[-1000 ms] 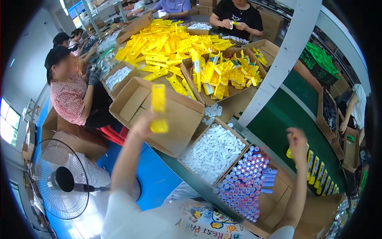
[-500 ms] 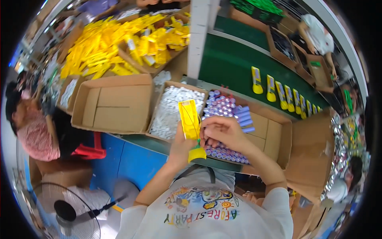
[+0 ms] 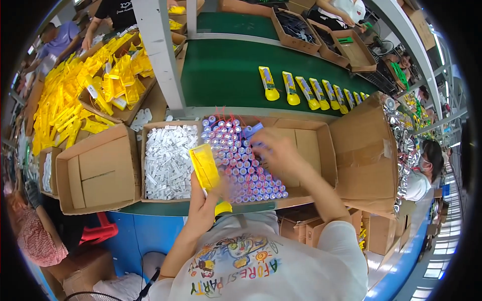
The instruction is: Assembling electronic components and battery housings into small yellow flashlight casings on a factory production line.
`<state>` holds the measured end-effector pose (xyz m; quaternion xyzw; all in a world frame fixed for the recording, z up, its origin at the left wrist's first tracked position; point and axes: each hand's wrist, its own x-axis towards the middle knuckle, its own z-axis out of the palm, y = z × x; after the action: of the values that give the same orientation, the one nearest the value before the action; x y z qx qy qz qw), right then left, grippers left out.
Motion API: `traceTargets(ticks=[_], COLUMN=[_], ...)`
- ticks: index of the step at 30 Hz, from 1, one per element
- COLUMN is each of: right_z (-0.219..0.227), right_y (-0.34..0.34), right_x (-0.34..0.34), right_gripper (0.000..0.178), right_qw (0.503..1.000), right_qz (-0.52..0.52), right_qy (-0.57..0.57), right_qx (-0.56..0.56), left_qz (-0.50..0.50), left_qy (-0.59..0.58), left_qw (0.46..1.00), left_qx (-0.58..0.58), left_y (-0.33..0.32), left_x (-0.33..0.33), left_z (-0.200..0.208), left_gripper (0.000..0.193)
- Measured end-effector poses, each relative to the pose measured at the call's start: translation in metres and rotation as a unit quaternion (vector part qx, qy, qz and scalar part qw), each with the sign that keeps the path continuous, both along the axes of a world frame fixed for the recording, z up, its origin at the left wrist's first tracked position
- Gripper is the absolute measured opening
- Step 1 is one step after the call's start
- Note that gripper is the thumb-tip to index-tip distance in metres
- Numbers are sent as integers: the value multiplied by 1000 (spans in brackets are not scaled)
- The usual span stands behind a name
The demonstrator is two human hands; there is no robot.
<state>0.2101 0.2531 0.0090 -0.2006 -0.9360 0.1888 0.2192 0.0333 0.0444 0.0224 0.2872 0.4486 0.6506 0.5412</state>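
For the step in hand, which looks like choosing a cell for the holder, a steady left hand (image 3: 202, 208) matters most. It is wrapped around a yellow casing (image 3: 205, 168), whose long body rises toward 12 o'clock from the palm. A light but firm hold on the sides would serve best, since the thin-looking shell could flex if squeezed, and its inner face should be left clear of the thumb.

The right hand (image 3: 281, 153) is bent over the crowd of purple cells (image 3: 236, 165), its fingers blurred, so I cannot tell whether that grip is narrow, wide or already pinching one. It would be wise to take a single cell by its body and lift it straight, because the thin red wires (image 3: 223, 118) strewn over the pack could snag and pull a neighbour along.

As for where things lie, the standing cells spread from about 7 to 10 o'clock of the right grip, while a few loose cells (image 3: 252, 129) on their sides sit at 11 o'clock, right by the fingertips. The casing is at 9 o'clock of the right hand, a short reach across the pack, with its body out in front of the left palm and the box of white parts (image 3: 170, 160) just beyond it at 9 o'clock
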Motion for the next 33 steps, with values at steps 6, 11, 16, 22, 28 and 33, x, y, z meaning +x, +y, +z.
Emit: traceTargets(ticks=[6,11,16,22,28,33], right_z=[-34,-30,39,81,84,79], right_y=[15,-1,-48,-105,-102,-103], right_x=[58,57,17,-8,-14,-34], right_gripper=[26,26,30,34,38,42], right_qw=[989,988,971,962,961,959], right_qz=[-16,-57,-135,52,58,106], right_qy=[-115,-73,147,28,14,-35], right_qx=[-90,-126,129,265,269,262], left_qz=[-14,-48,-88,-85,-60,-42], left_qy=[26,44,58,-9,-35,-40], left_qw=[999,997,994,996,998,998], left_qx=[20,44,34,15,12,-35], left_y=[-2,-7,-7,1,-1,-1], left_x=[7,18,23,26,17,9], left_z=[0,0,-7,-9,-12,-7], left_gripper=[40,35,48,48,50,53])
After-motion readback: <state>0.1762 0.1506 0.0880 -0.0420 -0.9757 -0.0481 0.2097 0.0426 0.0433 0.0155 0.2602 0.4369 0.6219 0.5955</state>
